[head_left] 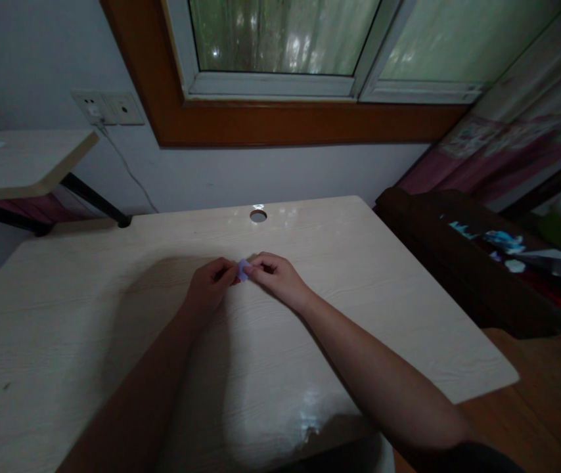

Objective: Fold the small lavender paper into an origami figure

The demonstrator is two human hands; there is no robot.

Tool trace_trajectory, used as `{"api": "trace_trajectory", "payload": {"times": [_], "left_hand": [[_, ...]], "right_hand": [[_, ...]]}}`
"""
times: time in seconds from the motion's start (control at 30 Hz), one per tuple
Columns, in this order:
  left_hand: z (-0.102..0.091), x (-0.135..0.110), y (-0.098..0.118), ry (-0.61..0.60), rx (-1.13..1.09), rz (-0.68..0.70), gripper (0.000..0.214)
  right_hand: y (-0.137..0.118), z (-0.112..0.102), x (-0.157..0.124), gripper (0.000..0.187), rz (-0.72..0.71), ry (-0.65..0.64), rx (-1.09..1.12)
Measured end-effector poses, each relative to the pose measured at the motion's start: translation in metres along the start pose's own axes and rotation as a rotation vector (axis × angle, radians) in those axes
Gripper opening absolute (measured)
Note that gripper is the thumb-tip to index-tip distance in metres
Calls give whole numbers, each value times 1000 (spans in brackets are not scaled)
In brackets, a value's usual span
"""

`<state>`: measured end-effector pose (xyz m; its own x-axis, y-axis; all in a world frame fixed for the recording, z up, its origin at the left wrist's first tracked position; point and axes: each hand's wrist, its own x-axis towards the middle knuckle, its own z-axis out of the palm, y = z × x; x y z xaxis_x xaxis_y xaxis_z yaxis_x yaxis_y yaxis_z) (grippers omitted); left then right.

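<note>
Between my two hands, just above or on the pale wooden desk (290, 355), is a small light-purple piece (243, 270) that looks like folded paper. A bit of red shows at its lower left edge, beside my left fingertips. My left hand (210, 281) pinches its left side between thumb and fingers. From the right, my right hand (276, 276) grips the other side, its thumb lying over the purple surface. The fingers cover part of the piece, so its full shape is hidden.
A round cable hole (258, 216) lies near the desk's back edge. To the left stands a raised shelf (39, 154) on black legs. A cord (127, 164) hangs from the wall socket (108, 108). Right of the desk, a dark wooden piece of furniture (428, 230) carries assorted items.
</note>
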<state>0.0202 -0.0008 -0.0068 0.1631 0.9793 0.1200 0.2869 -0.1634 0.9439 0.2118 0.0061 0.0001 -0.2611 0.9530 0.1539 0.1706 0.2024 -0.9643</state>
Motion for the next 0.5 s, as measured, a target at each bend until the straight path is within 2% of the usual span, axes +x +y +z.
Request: {"api": "trace_trajectory", "payload": {"times": [0.27, 0.5], "left_hand": [[-1, 0, -1, -74, 84, 20, 26], [-2, 0, -5, -112, -8, -17, 23]], "right_hand": [[4, 0, 0, 23, -70, -67, -62], [4, -1, -1, 20, -47, -53, -28]]}}
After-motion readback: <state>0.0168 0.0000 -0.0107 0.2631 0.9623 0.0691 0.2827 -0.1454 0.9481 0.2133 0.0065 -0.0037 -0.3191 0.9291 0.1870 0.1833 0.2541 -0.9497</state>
